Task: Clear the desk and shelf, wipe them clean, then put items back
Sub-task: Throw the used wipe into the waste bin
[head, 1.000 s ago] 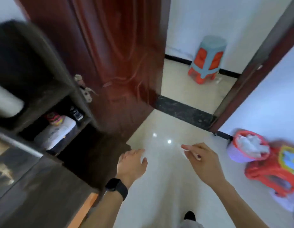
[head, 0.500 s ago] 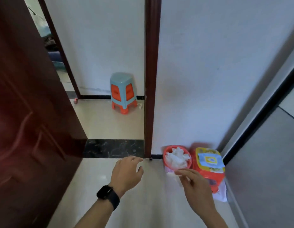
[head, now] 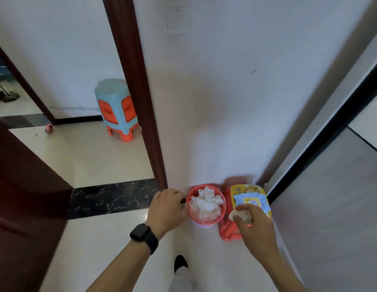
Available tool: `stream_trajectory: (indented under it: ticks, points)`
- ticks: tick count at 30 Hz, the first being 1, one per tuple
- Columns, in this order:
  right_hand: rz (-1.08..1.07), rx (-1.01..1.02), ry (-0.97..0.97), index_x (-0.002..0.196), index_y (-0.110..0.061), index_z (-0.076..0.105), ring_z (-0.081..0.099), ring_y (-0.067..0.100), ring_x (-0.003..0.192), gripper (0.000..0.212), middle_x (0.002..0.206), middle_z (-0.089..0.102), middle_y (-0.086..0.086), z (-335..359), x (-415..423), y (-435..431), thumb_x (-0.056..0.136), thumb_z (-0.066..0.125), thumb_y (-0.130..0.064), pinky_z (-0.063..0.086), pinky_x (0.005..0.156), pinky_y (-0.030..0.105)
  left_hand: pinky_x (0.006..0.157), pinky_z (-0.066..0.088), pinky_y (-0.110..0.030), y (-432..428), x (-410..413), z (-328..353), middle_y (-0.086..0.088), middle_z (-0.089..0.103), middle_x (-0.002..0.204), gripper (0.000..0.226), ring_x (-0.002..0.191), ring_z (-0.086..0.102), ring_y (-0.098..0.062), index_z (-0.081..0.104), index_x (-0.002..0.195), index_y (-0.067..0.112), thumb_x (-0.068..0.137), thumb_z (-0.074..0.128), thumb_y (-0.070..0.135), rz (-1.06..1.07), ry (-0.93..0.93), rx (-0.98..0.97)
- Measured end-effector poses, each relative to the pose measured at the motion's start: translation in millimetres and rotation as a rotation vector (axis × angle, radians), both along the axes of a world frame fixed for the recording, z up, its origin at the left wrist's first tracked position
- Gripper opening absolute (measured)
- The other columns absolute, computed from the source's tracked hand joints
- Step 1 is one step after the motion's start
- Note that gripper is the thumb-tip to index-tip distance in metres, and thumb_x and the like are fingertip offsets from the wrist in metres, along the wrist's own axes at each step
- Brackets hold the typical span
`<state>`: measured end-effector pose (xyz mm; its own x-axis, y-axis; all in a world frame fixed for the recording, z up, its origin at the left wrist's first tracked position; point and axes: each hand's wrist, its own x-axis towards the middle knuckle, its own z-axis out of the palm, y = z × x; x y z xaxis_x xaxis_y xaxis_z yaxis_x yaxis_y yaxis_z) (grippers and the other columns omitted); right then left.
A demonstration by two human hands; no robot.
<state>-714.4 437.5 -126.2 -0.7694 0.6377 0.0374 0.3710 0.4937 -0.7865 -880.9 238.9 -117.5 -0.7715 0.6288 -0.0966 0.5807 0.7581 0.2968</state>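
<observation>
Floor (head: 111,161) of pale glossy tile fills the lower part of my head view, crossed by a black marble threshold (head: 111,199) at a doorway. A dark red door frame (head: 141,102) runs up beside a white wall (head: 225,102), and a door (head: 18,197) of the same red stands open at the left. Past the doorway a blue and orange stool (head: 115,110) stands against the far wall. A grey panel (head: 331,207) with black edging closes the right side.

At the foot of the white wall sits a small red-rimmed bin (head: 204,224) heaped with crumpled white tissues (head: 205,204). A red box with a yellow lid (head: 227,230) sits just beside it, and a pack of wipes (head: 250,200) lies on top.

My right hand (head: 255,226) grips a crumpled wipe (head: 241,213) over that pack, just right of the bin. My left hand (head: 167,209), with a black watch (head: 144,234) on the wrist, hangs loosely curled near the bin's left rim, with nothing in it that I can see.
</observation>
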Motion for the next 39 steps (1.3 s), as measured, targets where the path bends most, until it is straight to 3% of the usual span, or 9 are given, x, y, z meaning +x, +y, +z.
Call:
stream_trajectory:
  ticks: [4, 6, 15, 18, 22, 26, 30, 34, 39]
  points:
    - [-0.008, 0.112, -0.047, 0.105, -0.026, 0.070, 0.065, 0.016, 0.088, 0.037, 0.099, 0.069, -0.005, -23, -50, 39, 0.078, 0.075, -0.002, 0.044, 0.075, 0.019, 0.120, 0.017, -0.047, 44, -70, -7, 0.003, 0.042, 0.153, 0.042, 0.147, 0.027, -0.020, 0.054, 0.138, 0.033, 0.096, 0.049, 0.037, -0.019, 0.036, -0.026]
    - [0.016, 0.164, -0.072, 0.103, -0.021, 0.073, 0.065, 0.020, 0.089, 0.030, 0.097, 0.070, -0.003, -32, -80, 57, 0.080, 0.075, -0.003, 0.046, 0.075, 0.026, 0.120, 0.019, -0.055, 66, -109, -9, -0.006, 0.035, 0.159, 0.048, 0.151, 0.020, -0.027, 0.054, 0.140, 0.029, 0.092, 0.056, 0.033, -0.037, 0.145, 0.002]
    - [0.219, 0.060, -0.322, 0.109, -0.014, 0.071, 0.059, 0.024, 0.103, 0.026, 0.113, 0.063, 0.002, -106, -213, 133, 0.088, 0.060, -0.004, 0.043, 0.082, 0.026, 0.120, 0.008, -0.064, 162, -235, -7, -0.008, 0.003, 0.168, 0.079, 0.153, 0.001, -0.040, 0.015, 0.159, 0.035, 0.090, 0.052, 0.043, 0.144, 0.532, -0.033]
    - [0.340, 0.075, -0.436, 0.115, -0.013, 0.069, 0.055, 0.026, 0.115, 0.032, 0.123, 0.060, 0.004, -146, -253, 152, 0.088, 0.055, -0.003, 0.042, 0.089, 0.031, 0.118, 0.010, -0.065, 180, -260, -20, -0.008, 0.000, 0.168, 0.079, 0.153, 0.001, -0.041, 0.011, 0.160, 0.035, 0.091, 0.049, 0.046, 0.251, 0.538, -0.074]
    - [0.674, 0.183, -0.724, 0.130, -0.030, 0.057, 0.038, 0.024, 0.135, 0.051, 0.141, 0.048, 0.000, -209, -277, 175, 0.080, 0.056, -0.021, 0.035, 0.107, 0.035, 0.117, 0.008, -0.067, 195, -284, -39, -0.006, -0.009, 0.167, 0.082, 0.153, -0.003, -0.041, 0.007, 0.160, 0.032, 0.091, 0.048, 0.048, 0.316, 0.488, -0.105]
    - [0.781, 0.162, -0.885, 0.132, -0.028, 0.053, 0.044, 0.025, 0.130, 0.053, 0.139, 0.050, 0.000, -229, -281, 190, 0.079, 0.052, -0.025, 0.041, 0.103, 0.036, 0.117, 0.007, -0.070, 200, -289, -50, -0.007, -0.013, 0.165, 0.081, 0.152, -0.002, -0.045, 0.005, 0.160, 0.030, 0.094, 0.045, 0.053, 0.339, 0.467, -0.152]
    - [0.894, 0.216, -0.804, 0.137, -0.029, 0.050, 0.040, 0.023, 0.136, 0.054, 0.144, 0.049, -0.002, -208, -297, 197, 0.085, 0.041, -0.040, 0.034, 0.111, 0.036, 0.117, 0.006, -0.069, 197, -283, -35, -0.004, -0.010, 0.166, 0.075, 0.153, -0.003, -0.041, 0.008, 0.160, 0.034, 0.096, 0.043, 0.051, 0.313, 0.431, -0.140]
    - [0.961, 0.321, -0.584, 0.136, -0.033, 0.053, 0.036, 0.018, 0.139, 0.056, 0.146, 0.048, -0.009, -149, -321, 190, 0.089, 0.026, -0.050, 0.021, 0.117, 0.031, 0.117, 0.023, -0.060, 172, -260, -22, -0.005, 0.009, 0.168, 0.070, 0.152, 0.015, -0.035, 0.022, 0.158, 0.032, 0.094, 0.047, 0.043, 0.331, 0.260, -0.179]
    - [1.058, 0.417, -0.189, 0.117, -0.026, 0.069, 0.051, 0.020, 0.127, 0.031, 0.128, 0.065, 0.000, -41, -357, 148, 0.093, 0.053, -0.033, 0.014, 0.113, 0.019, 0.124, 0.009, -0.048, 110, -196, -11, 0.002, 0.026, 0.162, 0.056, 0.153, 0.012, -0.023, 0.029, 0.153, 0.034, 0.099, 0.042, 0.042, 0.667, -0.054, -0.161]
